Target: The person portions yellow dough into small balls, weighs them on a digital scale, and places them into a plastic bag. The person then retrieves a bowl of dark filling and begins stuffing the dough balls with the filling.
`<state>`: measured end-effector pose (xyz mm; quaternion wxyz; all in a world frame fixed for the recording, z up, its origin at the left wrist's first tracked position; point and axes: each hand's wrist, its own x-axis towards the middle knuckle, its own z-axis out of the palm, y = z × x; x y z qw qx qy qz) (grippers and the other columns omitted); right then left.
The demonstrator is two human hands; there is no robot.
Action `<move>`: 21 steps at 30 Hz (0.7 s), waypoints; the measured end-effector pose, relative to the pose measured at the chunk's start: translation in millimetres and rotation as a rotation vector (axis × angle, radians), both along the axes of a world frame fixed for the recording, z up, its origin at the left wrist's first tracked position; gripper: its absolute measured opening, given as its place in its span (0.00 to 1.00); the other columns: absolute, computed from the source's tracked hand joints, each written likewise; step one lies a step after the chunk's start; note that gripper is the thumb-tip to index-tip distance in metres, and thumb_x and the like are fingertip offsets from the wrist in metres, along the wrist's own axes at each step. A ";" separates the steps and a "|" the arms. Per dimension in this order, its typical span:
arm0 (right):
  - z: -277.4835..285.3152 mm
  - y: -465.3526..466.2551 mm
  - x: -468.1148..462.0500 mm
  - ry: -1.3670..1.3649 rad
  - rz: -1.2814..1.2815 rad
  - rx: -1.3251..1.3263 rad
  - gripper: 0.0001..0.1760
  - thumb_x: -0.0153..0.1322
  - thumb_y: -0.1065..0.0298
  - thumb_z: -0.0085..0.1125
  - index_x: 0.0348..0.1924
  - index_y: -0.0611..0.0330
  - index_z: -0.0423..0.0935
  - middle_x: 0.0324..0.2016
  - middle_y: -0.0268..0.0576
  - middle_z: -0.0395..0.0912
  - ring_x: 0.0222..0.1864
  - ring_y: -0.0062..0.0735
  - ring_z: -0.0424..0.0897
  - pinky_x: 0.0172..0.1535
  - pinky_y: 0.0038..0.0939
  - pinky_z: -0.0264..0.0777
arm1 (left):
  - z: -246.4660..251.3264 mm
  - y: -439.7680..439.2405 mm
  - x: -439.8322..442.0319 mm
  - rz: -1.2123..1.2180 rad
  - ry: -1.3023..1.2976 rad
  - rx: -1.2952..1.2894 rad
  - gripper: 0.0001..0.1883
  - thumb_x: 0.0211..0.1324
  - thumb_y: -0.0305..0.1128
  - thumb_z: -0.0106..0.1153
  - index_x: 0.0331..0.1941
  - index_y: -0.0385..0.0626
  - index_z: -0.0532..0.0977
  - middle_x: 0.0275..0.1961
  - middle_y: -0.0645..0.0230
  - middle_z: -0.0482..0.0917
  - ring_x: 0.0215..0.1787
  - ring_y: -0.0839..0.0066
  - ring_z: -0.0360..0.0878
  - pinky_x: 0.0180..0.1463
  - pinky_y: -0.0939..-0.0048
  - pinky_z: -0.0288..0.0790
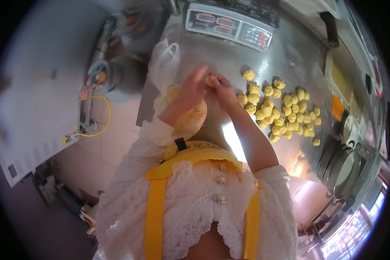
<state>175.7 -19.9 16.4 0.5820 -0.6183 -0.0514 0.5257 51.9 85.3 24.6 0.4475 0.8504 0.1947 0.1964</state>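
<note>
My right hand [222, 88] grips a small piece of yellow dough [210, 81] between thumb and fingers. Beside it on the left is my left hand [194, 86], blurred, its fingers stretched out; whether it touches the piece I cannot tell. Under my left forearm lies a large mass of yellow dough [191, 122], partly hidden, with a clear plastic bag [164, 63] at its upper left. Many small yellow dough balls [267, 110] are spread over the metal worktop [214, 53] to the right of my right hand.
A digital scale [229, 27] stands at the worktop's far edge. Round metal pans [343, 172] sit at the lower right, near an orange scraper-like piece [337, 108]. Left of the worktop are a metal container [112, 76], a yellow cable [109, 113] and a white panel [35, 97].
</note>
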 end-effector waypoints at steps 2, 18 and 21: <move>-12.5 12.6 8.0 -0.542 0.095 -0.145 0.27 0.71 0.58 0.55 0.61 0.54 0.63 0.50 0.45 0.71 0.50 0.38 0.74 0.53 0.36 0.67 | 7.6 25.5 -44.2 0.281 -0.069 0.063 0.29 0.56 0.29 0.59 0.63 0.42 0.63 0.62 0.55 0.69 0.64 0.61 0.66 0.67 0.63 0.59; -2.9 -18.9 -73.0 -0.640 0.640 -0.266 0.35 0.62 0.53 0.66 0.56 0.62 0.65 0.56 0.55 0.66 0.55 0.49 0.71 0.55 0.40 0.67 | 11.1 33.9 -90.5 0.474 -0.025 -0.824 0.12 0.58 0.33 0.57 0.43 0.41 0.76 0.39 0.62 0.80 0.40 0.67 0.76 0.47 0.69 0.70; -11.9 -48.6 -80.4 -0.461 0.531 -0.314 0.34 0.62 0.54 0.66 0.55 0.63 0.65 0.52 0.54 0.70 0.52 0.47 0.73 0.54 0.40 0.68 | 29.4 26.0 -85.1 0.296 0.020 -0.883 0.11 0.57 0.32 0.57 0.42 0.41 0.76 0.38 0.64 0.80 0.42 0.73 0.76 0.47 0.72 0.69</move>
